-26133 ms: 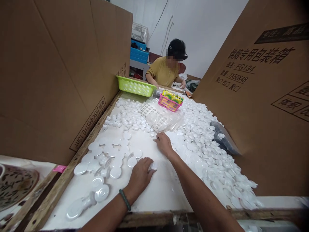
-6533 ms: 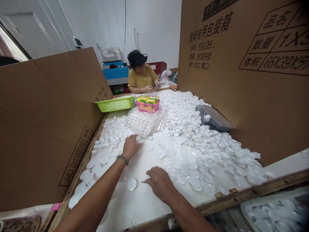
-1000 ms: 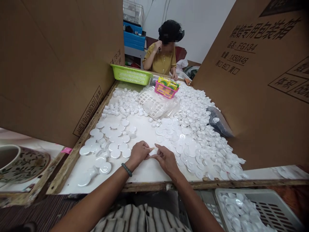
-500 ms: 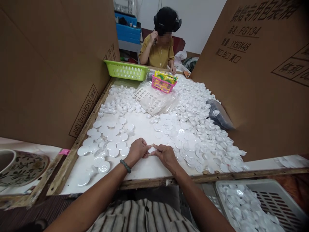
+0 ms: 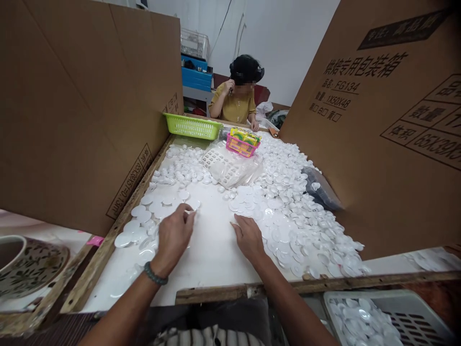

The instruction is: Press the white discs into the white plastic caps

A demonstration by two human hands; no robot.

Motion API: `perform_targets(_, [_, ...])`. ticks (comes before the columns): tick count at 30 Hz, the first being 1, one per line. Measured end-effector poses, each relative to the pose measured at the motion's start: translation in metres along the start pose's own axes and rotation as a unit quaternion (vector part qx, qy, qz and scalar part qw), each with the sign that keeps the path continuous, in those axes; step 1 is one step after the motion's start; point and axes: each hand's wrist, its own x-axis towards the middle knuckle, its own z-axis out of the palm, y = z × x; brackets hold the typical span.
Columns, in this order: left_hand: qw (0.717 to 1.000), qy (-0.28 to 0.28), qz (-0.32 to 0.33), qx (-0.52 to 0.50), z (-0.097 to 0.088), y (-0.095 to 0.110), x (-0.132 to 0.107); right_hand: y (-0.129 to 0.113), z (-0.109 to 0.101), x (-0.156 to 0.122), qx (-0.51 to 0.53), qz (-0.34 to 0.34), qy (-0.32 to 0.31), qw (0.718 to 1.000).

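Note:
My left hand (image 5: 175, 235), with a green bead bracelet on the wrist, reaches over the flat white discs (image 5: 158, 209) laid out at the left of the white table top (image 5: 212, 245). Its fingertips pinch a small white piece at the edge of that group. My right hand (image 5: 248, 236) rests palm down on the bare table surface, fingers together, just left of the big heap of white plastic caps (image 5: 298, 211). Nothing shows in the right hand.
Tall cardboard sheets (image 5: 72, 110) wall the table on both sides. A clear bag of small parts (image 5: 230, 168), a pink basket (image 5: 242, 144) and a green basket (image 5: 192, 126) lie farther back. Another person (image 5: 237, 98) sits at the far end. A white crate (image 5: 363, 319) of caps stands at lower right.
My hands were together at the table's middle over one small white piece. They have parted: the left has moved left to the laid-out discs, the right stays near the heap.

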Motion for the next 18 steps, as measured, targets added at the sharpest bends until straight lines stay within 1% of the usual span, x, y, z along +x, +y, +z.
perform_targets(2, [0.998, 0.028, -0.027, 0.053, -0.013, -0.012, 0.008, 0.002, 0.004, 0.004, -0.068, -0.024, -0.025, 0.997])
perform_targets(4, [0.994, 0.052, -0.028, 0.092, -0.017, -0.022, 0.013, 0.002, 0.008, 0.006, -0.124, -0.051, -0.042, 0.99])
perform_targets(6, [0.989, 0.103, 0.008, 0.11, -0.013, -0.026, 0.012, 0.002, 0.009, 0.007, -0.159, -0.071, -0.048, 0.984])
perform_targets(8, [0.982, 0.149, 0.068, 0.09, -0.002, -0.021, 0.006, 0.0, 0.008, 0.007, -0.16, -0.072, -0.046, 0.983])
perform_targets(9, [0.982, 0.151, 0.099, 0.064, 0.006, -0.016, 0.001, -0.001, 0.007, 0.007, -0.146, -0.063, -0.041, 0.986])
perform_targets(11, [0.983, 0.103, 0.152, -0.009, 0.024, -0.005, -0.007, -0.004, 0.002, 0.009, -0.094, -0.025, -0.034, 0.995])
perform_targets(13, [0.982, 0.028, 0.175, -0.062, 0.044, 0.005, -0.015, -0.008, -0.003, 0.013, -0.023, 0.017, -0.058, 0.998])
perform_targets(15, [0.981, -0.034, 0.173, -0.074, 0.063, 0.009, -0.021, -0.011, -0.007, 0.02, 0.037, 0.034, -0.107, 0.993])
perform_targets(16, [0.982, -0.06, 0.166, -0.074, 0.07, 0.01, -0.023, -0.012, -0.008, 0.025, 0.051, 0.036, -0.124, 0.99])
perform_targets(17, [0.982, -0.08, 0.158, -0.074, 0.076, 0.01, -0.024, -0.013, -0.009, 0.031, 0.052, 0.038, -0.13, 0.989])
perform_targets(18, [0.981, -0.094, 0.15, -0.073, 0.081, 0.009, -0.025, -0.013, -0.009, 0.039, 0.041, 0.043, -0.122, 0.991])
